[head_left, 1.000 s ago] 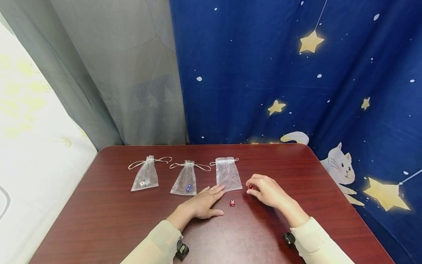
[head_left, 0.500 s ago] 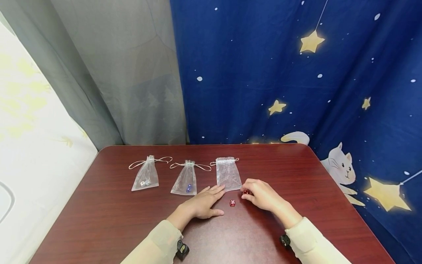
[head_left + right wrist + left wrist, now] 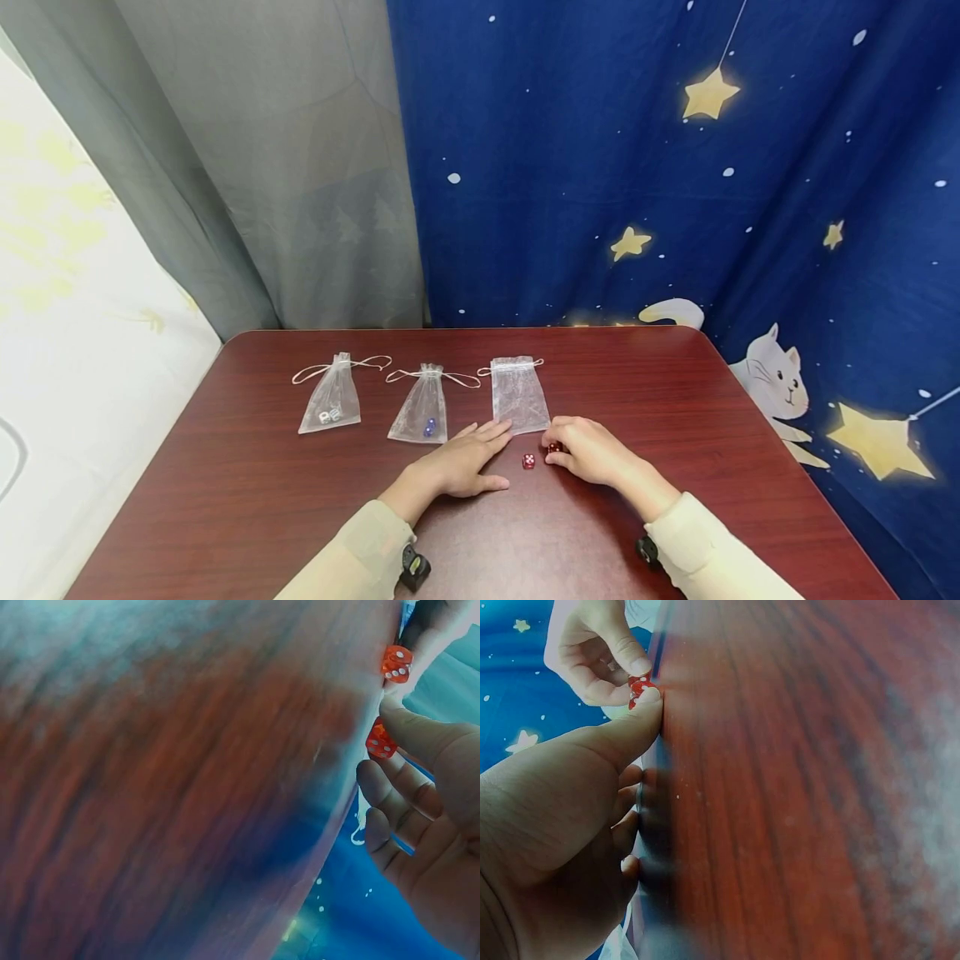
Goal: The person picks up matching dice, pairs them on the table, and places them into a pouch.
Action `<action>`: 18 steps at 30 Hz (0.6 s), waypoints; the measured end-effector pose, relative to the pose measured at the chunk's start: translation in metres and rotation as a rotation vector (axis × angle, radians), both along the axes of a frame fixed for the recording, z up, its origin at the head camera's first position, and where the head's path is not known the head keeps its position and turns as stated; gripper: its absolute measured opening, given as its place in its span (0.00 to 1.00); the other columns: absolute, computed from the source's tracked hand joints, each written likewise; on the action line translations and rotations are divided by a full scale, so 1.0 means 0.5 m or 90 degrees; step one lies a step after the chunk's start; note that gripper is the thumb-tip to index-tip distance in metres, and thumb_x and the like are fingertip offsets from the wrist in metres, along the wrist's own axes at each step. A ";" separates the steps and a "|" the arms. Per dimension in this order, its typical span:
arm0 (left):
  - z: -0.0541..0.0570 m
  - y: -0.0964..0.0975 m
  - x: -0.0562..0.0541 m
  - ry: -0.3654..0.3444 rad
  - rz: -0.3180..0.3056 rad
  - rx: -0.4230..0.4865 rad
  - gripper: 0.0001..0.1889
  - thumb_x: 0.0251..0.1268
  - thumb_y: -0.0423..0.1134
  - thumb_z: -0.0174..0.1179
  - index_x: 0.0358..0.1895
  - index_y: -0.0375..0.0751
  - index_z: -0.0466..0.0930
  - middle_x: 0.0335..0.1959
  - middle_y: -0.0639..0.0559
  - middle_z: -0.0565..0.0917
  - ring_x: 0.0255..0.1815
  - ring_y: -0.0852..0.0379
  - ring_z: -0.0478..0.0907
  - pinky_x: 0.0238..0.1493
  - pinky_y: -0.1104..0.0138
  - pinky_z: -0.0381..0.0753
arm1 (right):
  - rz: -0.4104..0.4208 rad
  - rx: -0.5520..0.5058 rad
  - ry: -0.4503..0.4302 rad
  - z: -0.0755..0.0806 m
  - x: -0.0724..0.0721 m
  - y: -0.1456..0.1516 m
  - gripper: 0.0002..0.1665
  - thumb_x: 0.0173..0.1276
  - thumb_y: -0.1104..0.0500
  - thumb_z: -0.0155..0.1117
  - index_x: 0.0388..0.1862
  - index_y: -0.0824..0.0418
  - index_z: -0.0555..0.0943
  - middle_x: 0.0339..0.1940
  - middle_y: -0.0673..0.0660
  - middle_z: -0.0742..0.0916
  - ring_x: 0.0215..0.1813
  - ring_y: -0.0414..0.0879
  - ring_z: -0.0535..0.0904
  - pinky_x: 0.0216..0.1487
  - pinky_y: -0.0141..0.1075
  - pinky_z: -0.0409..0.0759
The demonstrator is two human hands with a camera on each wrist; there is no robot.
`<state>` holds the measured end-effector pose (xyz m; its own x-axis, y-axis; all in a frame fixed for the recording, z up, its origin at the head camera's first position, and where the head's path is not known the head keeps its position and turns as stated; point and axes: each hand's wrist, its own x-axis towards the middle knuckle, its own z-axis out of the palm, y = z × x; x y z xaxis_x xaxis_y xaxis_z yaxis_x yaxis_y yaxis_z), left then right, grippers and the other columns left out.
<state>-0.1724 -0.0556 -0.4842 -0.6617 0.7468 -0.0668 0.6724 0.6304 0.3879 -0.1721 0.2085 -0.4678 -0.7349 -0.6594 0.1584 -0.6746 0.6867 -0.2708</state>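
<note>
My right hand [image 3: 592, 450] pinches a red die [image 3: 381, 739] between thumb and fingers, low over the table. Just left of it a second red die [image 3: 528, 461] lies on the tabletop, between the two hands. My left hand [image 3: 461, 462] rests flat with fingers spread, its fingertips at the lower edge of a flat sheer drawstring pouch [image 3: 519, 396]. In the left wrist view, the left thumb [image 3: 630, 724] overlaps the red dice.
Two more sheer pouches lie to the left: one with blue dice [image 3: 430, 427] inside, one with whitish dice [image 3: 330, 415]. The reddish-brown table [image 3: 225, 500] ends at a grey and blue curtain [image 3: 570, 167].
My right hand has moved left and toward me with its red die, closer to the die on the table. The left hand and the pouches have stayed in place.
</note>
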 end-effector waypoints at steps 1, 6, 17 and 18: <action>0.000 0.000 0.000 0.000 0.001 0.000 0.39 0.70 0.55 0.62 0.78 0.38 0.62 0.80 0.45 0.58 0.81 0.46 0.53 0.79 0.50 0.50 | 0.002 0.004 -0.002 0.000 0.000 -0.001 0.05 0.63 0.59 0.75 0.36 0.54 0.86 0.35 0.45 0.84 0.37 0.40 0.81 0.42 0.41 0.81; 0.001 0.001 0.002 -0.003 0.001 -0.001 0.40 0.71 0.55 0.61 0.78 0.37 0.61 0.81 0.45 0.58 0.81 0.46 0.52 0.79 0.50 0.49 | 0.004 0.021 -0.006 0.001 0.003 -0.005 0.05 0.63 0.59 0.75 0.36 0.54 0.86 0.36 0.44 0.84 0.38 0.40 0.81 0.43 0.41 0.82; 0.004 0.001 0.001 -0.005 0.001 0.006 0.39 0.71 0.54 0.62 0.78 0.37 0.61 0.81 0.44 0.58 0.81 0.46 0.52 0.79 0.49 0.50 | 0.004 0.009 -0.012 0.000 0.002 -0.006 0.06 0.63 0.58 0.76 0.37 0.55 0.86 0.36 0.45 0.84 0.38 0.39 0.81 0.42 0.40 0.82; 0.004 0.001 0.001 -0.006 0.000 0.006 0.39 0.71 0.54 0.62 0.78 0.37 0.61 0.81 0.44 0.58 0.81 0.46 0.52 0.79 0.49 0.50 | 0.003 0.006 -0.011 -0.001 0.001 -0.005 0.07 0.63 0.57 0.76 0.38 0.55 0.86 0.35 0.45 0.83 0.37 0.39 0.80 0.42 0.39 0.81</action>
<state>-0.1719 -0.0552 -0.4820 -0.6615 0.7471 -0.0652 0.6685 0.6268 0.4002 -0.1716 0.2059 -0.4684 -0.7340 -0.6646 0.1401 -0.6735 0.6857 -0.2761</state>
